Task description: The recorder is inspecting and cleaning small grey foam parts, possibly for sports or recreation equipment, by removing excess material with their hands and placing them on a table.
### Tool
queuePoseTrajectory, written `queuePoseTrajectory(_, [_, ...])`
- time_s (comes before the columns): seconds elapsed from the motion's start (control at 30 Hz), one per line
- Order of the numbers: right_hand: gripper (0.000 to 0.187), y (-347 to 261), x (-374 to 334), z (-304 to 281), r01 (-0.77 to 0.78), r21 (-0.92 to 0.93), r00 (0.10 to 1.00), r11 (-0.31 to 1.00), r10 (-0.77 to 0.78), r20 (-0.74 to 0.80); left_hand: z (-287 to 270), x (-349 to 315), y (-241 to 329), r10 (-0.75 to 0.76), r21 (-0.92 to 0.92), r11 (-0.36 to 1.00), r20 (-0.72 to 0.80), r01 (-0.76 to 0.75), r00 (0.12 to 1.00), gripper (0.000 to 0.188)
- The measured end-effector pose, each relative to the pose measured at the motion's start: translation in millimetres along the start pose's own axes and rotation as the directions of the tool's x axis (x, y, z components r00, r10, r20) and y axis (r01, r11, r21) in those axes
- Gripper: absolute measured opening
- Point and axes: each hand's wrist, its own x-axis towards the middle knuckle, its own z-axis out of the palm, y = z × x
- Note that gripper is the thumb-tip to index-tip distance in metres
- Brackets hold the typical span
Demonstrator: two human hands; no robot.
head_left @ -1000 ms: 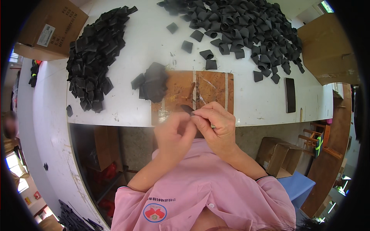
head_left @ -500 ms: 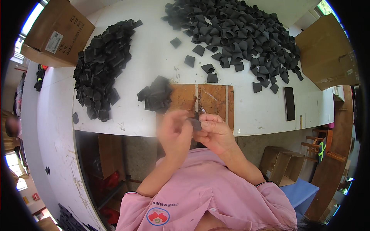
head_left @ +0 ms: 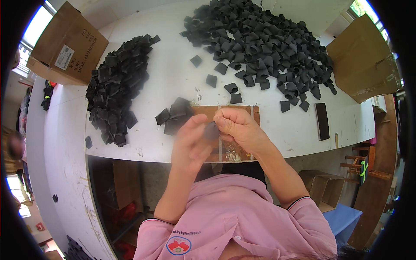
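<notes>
A small dark grey piece (head_left: 212,130), flat and blurred, sits pinched in the right hand's (head_left: 238,128) closed grip, above the brown board (head_left: 242,113) at the table (head_left: 173,78) edge. The left hand (head_left: 190,145) touches it, fingers half open. Cardboard boxes (head_left: 69,43) flank heaps of black pieces (head_left: 264,39); their contents are hidden.

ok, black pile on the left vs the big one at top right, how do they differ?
The left pile is smaller and packed tight into a narrow strip; the top-right pile is much larger and spreads loosely, with stray pieces trailing toward the wooden board. Left pile pieces look mostly flattened and overlapping; many top-right pieces stand open as curled loops. Both are the same black material on the white table, and neither hand touches them.
</notes>
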Motion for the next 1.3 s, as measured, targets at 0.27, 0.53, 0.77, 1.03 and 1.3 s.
queuePoseTrajectory(0.27, [0.028, -8.2, -12.3, 16.8, 0.308, -0.809, 0.738, 0.501, -0.663, -0.129, 36.4, 6.4, -3.9, 0.571, 0.852, -0.059, 0.456, -0.52, 0.682, 0.035])
queuePoseTrajectory(0.53, [0.035, -2.9, -10.7, 34.7, 0.347, -0.937, 0.543, 0.04, -0.823, 0.167, 38.2, 1.6, -9.3, 0.601, 0.593, 0.596, 0.117, -0.541, 0.79, 0.009])
queuePoseTrajectory(0.77, [0.022, -5.8, -5.3, 32.9, 0.321, -0.943, 0.489, -0.083, -0.838, 0.24, 37.2, -4.4, -14.6, 0.63, 0.546, 0.659, -0.022, -0.518, 0.777, 0.01])
queuePoseTrajectory(1.03, [0.019, 0.2, -2.5, 27.5, 0.395, -0.908, 0.573, 0.14, -0.81, 0.125, 36.1, -2.5, -8.6, 0.679, 0.727, 0.427, 0.135, -0.538, 0.722, 0.013])
queuePoseTrajectory(1.3, [0.012, -24.4, -6.4, 31.4, 0.368, -0.918, 0.688, 0.147, -0.707, 0.163, 29.8, -0.2, 7.9, 0.618, 0.822, 0.249, 0.273, -0.512, 0.737, 0.014])
